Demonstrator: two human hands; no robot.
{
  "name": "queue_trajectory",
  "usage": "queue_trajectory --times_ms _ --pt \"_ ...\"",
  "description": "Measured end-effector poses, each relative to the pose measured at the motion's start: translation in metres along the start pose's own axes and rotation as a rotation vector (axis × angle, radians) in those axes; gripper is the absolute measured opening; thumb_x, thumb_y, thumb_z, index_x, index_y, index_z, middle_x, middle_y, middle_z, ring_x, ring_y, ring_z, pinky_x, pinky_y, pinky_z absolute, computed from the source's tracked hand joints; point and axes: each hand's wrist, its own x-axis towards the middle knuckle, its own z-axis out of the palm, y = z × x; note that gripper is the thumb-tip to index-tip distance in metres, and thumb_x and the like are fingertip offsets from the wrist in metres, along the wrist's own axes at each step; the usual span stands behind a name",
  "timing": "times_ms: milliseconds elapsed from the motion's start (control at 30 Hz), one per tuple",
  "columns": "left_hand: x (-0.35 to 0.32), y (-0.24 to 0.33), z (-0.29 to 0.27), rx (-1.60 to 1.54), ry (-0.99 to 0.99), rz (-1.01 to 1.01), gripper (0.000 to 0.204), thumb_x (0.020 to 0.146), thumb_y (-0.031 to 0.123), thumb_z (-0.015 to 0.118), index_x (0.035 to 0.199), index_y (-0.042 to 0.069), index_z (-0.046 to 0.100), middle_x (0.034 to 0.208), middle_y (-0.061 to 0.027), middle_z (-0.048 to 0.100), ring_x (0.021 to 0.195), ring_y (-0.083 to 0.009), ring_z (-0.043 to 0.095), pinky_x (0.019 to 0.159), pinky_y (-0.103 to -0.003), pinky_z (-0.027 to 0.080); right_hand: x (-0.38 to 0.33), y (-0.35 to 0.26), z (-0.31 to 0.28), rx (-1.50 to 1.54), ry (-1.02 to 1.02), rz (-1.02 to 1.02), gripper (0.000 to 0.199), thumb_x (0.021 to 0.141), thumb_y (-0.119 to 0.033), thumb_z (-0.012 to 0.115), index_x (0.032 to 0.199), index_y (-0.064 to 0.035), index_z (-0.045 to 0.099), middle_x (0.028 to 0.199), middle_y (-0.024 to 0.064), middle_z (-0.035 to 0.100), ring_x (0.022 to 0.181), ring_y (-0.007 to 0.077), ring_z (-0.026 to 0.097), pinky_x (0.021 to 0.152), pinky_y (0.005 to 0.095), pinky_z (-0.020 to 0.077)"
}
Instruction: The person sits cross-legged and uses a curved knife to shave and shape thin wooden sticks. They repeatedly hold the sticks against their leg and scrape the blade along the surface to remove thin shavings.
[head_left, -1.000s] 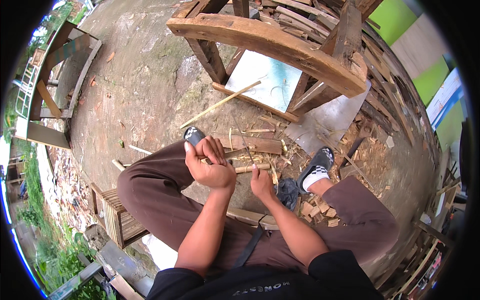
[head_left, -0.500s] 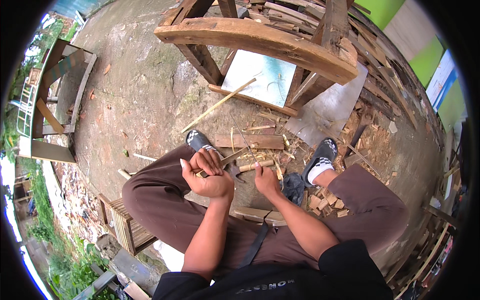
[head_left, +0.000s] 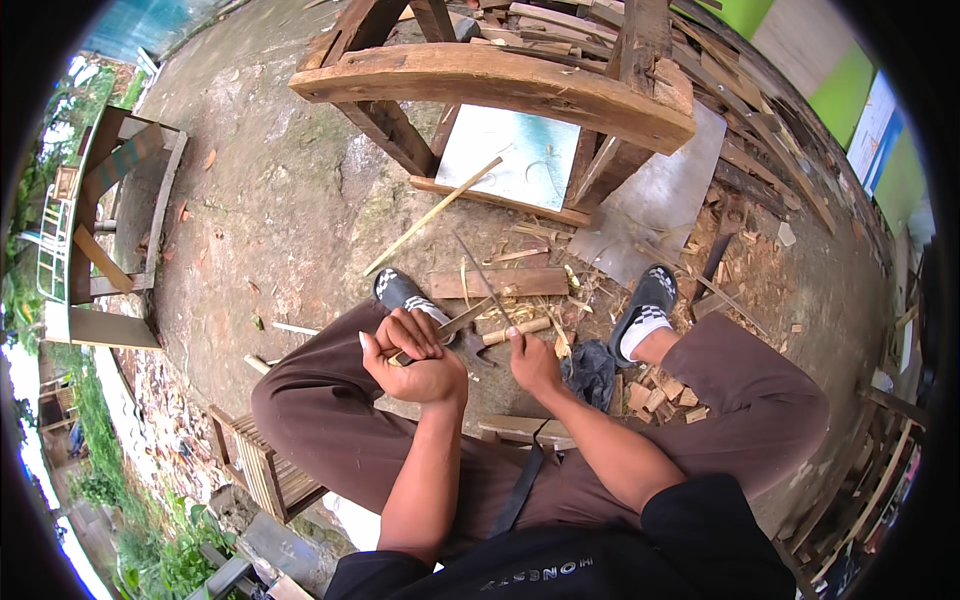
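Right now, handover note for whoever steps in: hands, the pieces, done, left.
Left hand: closed around the near end of a thin wooden strip, held over the left knee.
Right hand: pinching a long thin sliver that angles up and away; whether it is a blade or a splinter I cannot tell.
Around: a short pale stick lies between the hands, a flat board on the ground ahead, shavings scattered about it, and small offcut blocks by the right foot.
Done: judging by the shavings, some trimming.
Left: the strip is in hand, not set down.
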Motion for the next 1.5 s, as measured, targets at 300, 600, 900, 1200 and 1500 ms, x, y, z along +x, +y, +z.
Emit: queue_trajectory --times_ms 300,600,900,1200,1500 --pt "-0.001 0.005 0.001 0.015 -0.012 -0.027 0.060 0.105 0.041 0.028 0.052 0.014 0.032 0.050 -0.0002 0.031 0.042 -0.0121 0.026 0.045 -0.026 0.024 0.006 0.026 0.007 -0.015 -0.102 0.176 0.057 0.104 -0.047 0.041 0.093 0.0015 0.069 0.084 0.0304 0.068 0.085 0.0495 0.066 0.076 0.0566 0.0502" --pt "0.000 0.000 -0.001 0.003 -0.008 -0.010 0.054 0.101 0.038 0.032 0.053 0.014 0.030 0.052 -0.0004 0.030 0.043 -0.0111 0.026 0.041 -0.024 0.022 -0.011 -0.028 -0.004 0.212 -0.057 -0.368 0.057 0.103 -0.047 0.043 0.092 0.0023 0.069 0.083 0.0289 0.068 0.083 0.0489 0.066 0.075 0.0565 0.0512" --pt "0.005 0.003 0.009 -0.032 0.068 -0.020 0.054 0.101 0.037 0.032 0.052 0.014 0.030 0.049 -0.0004 0.029 0.040 -0.0108 0.025 0.040 -0.024 0.021 0.004 0.027 0.018 -0.046 -0.004 0.113 0.051 0.103 -0.045 0.045 0.095 0.0011 0.066 0.079 0.0282 0.067 0.081 0.0503 0.065 0.075 0.0589 0.0499" --pt "0.002 0.000 0.006 -0.009 0.025 -0.013 0.054 0.101 0.037 0.032 0.052 0.014 0.031 0.049 -0.0001 0.028 0.041 -0.0113 0.024 0.040 -0.025 0.021 0.004 0.032 0.019 0.047 -0.063 0.172 0.056 0.103 -0.047 0.041 0.099 0.0024 0.067 0.080 0.0267 0.068 0.084 0.0480 0.067 0.078 0.0561 0.0527" --pt "-0.003 -0.001 0.005 0.000 -0.006 -0.011 0.054 0.101 0.038 0.032 0.052 0.014 0.033 0.050 -0.0005 0.030 0.042 -0.0115 0.026 0.045 -0.026 0.023 0.013 0.038 0.023 0.011 -0.085 0.263 0.058 0.103 -0.050 0.042 0.097 0.0010 0.068 0.083 0.0283 0.067 0.090 0.0484 0.065 0.082 0.0563 0.0501"
